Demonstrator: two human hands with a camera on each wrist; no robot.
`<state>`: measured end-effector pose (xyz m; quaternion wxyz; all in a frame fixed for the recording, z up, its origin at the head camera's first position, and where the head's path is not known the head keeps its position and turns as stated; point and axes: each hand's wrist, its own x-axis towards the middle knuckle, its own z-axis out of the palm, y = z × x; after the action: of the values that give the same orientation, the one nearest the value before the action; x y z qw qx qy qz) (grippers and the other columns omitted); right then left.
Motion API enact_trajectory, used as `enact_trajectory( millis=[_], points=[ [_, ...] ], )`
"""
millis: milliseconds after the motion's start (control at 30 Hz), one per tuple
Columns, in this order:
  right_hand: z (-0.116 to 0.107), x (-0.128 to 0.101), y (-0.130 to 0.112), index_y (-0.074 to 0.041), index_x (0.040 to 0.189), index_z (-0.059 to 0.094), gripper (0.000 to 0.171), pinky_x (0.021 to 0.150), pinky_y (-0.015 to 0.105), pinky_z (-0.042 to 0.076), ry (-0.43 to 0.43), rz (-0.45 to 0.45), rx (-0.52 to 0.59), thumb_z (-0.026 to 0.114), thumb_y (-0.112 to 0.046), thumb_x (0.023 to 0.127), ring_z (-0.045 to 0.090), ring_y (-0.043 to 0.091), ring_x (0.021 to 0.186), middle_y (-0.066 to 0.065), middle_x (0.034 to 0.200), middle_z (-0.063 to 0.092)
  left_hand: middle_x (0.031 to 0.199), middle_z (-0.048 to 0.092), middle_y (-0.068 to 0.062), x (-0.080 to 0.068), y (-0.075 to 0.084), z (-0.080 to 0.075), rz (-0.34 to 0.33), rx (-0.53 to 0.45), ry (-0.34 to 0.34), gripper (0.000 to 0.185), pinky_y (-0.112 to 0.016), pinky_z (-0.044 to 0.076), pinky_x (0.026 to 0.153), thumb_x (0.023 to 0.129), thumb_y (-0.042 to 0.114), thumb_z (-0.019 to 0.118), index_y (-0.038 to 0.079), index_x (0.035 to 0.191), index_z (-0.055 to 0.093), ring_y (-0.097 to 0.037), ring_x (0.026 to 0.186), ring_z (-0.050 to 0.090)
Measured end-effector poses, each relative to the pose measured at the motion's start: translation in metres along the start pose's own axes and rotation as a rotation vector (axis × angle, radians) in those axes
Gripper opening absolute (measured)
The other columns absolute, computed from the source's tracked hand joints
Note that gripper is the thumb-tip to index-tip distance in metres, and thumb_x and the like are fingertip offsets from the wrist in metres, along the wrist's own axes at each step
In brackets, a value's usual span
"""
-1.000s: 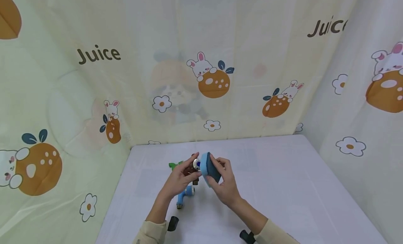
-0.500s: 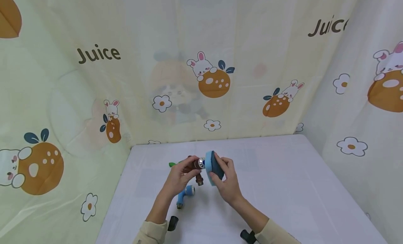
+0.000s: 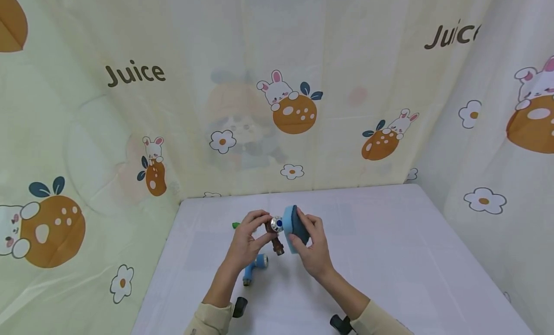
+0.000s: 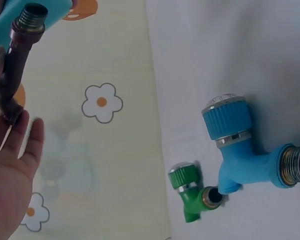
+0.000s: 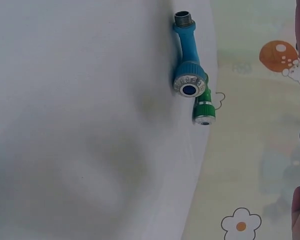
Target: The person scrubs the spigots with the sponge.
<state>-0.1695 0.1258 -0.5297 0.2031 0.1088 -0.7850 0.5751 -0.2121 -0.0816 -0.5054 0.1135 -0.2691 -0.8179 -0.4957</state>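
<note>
In the head view my left hand (image 3: 243,243) holds a brown water tap (image 3: 278,247) above the table, thumb and fingers on its body. The tap's silver knob end with a blue centre faces right, and its threaded end points down. My right hand (image 3: 318,253) grips a light blue sponge (image 3: 288,229) with a dark pad side. The sponge's light side is against or very near the tap's knob; I cannot tell if they touch. The left wrist view shows the tap's threaded end, with the sponge (image 4: 50,11) behind it.
A blue tap (image 4: 240,165) and a smaller green tap (image 4: 192,195) lie on the white table (image 3: 368,258), left of and below my hands' work. A patterned curtain (image 3: 242,104) hangs behind and at both sides of the table.
The brown tap and the sponge have shifted slightly right. The tap has turned, so its threaded end and knob face show more. Both hands keep their holds.
</note>
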Motion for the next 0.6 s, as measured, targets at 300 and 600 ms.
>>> enact_trajectory(
  millis=[300,600],
  points=[
    [-0.0039,-0.0006,0.0002,-0.013,0.153,0.053,0.066,0.101,0.056,0.051,0.061,-0.236,-0.055,0.071,-0.008,0.089,0.044,0.024,0.130,0.014,0.144,0.045,0.134,0.067,0.002,-0.0014,0.0009,-0.0002,0.010,0.076,-0.019,0.037,-0.050,0.050,0.110,0.091,0.017,0.082,0.017,0.126,0.075,-0.019,0.131,0.057],
    [-0.0013,-0.0022,0.0001,-0.010,0.146,0.061,0.064,0.097,0.032,0.052,0.079,-0.486,-0.180,0.074,-0.017,0.084,0.044,0.030,0.127,0.025,0.141,0.047,0.132,0.071,0.000,-0.0005,0.0034,-0.0007,0.033,0.186,0.026,0.040,-0.048,0.051,0.109,0.089,0.009,0.082,0.011,0.129,0.074,-0.024,0.128,0.063]
  ],
)
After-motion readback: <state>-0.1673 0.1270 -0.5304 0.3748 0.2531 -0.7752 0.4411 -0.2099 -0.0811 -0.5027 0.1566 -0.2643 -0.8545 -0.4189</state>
